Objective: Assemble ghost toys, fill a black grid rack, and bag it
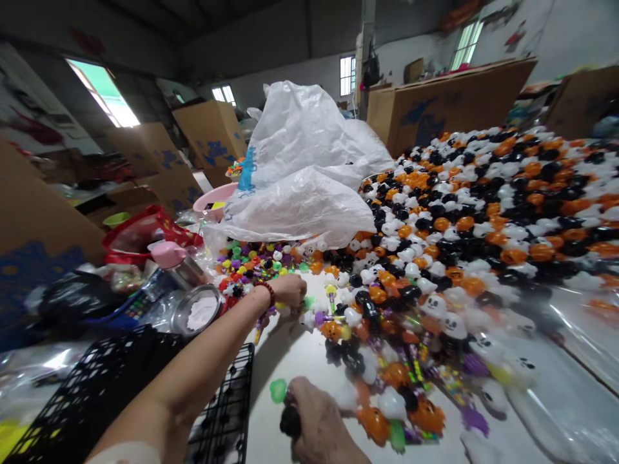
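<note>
1. Leftmost, black crate (106, 370); left forearm passes over it.
2. Small multicoloured pieces (246, 265) heaped beyond the wrist of the left hand (289, 291). Fingers curled; cannot tell whether it grips anything.
3. Green piece (278, 390) on white table (271, 354), just beside right fingertips.
4. Black piece (290, 421) gripped at the fingers of the right hand (320, 419).
5. Rightward, large heap of orange, black and white pieces (464, 223).

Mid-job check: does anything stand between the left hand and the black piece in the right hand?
Nothing visible stands directly between the left hand and the black piece in the right hand; white tabletop shows there. A green piece sits close beside the black one, just off that path.
</note>
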The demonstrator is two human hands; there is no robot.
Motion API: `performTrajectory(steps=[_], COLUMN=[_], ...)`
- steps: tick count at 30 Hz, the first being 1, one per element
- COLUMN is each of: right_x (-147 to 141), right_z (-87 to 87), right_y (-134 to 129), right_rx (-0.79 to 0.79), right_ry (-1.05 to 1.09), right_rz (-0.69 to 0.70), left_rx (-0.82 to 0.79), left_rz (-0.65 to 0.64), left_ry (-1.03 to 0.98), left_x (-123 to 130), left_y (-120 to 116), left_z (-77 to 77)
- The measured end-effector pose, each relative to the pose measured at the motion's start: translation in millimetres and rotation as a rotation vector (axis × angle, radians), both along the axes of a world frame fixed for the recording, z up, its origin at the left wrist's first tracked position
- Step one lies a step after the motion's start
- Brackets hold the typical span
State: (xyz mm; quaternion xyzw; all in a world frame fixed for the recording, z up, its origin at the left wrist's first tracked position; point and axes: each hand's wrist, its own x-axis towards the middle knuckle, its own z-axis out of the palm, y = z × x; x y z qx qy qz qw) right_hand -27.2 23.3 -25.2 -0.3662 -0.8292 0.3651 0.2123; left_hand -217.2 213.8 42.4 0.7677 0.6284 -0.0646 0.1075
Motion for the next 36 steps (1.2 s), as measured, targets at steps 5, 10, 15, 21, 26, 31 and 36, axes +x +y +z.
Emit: performTrajectory(steps=[5, 10, 15, 21, 26, 31, 36], right_x=[0.1, -1.9, -1.0, 2.1, 0.1, 0.5, 4.7], right_z=[1.0, -8.4, -9.7, -6.4, -21.1, -26.8, -9.2], right_y=[2.3, 4.7, 2.7, 2.8, 6.6, 6.7, -4.1], right_rx=[-0.021, -0.003, 0.005, -0.016, -0.054, -0.017, -0.154], right_ry=[0.005, 0.020, 0.041, 0.150, 0.219, 0.316, 0.271], right_rz=[0.029, 0.039, 0.017, -0.008, 0.026, 0.020, -0.047], left_rx=[0.160, 0.169, 0.110, 0.189, 0.246, 0.126, 0.101], left_rz=[0.123, 0.262, 0.279, 0.434, 0.580, 0.735, 0.950], left_ry=[-0.145, -0.234, -0.391, -0.674, -1.038, -1.618, -1.696], left_x=[25.6, 55.7, 54.6, 31.5, 21.0, 19.5, 20.7], left_y=[49.3, 75.0, 72.2, 32.3, -33.4, -129.3, -213.5], left_z=[-4.3, -35.3, -42.2, -24.9, -2.1, 5.8, -5.1])
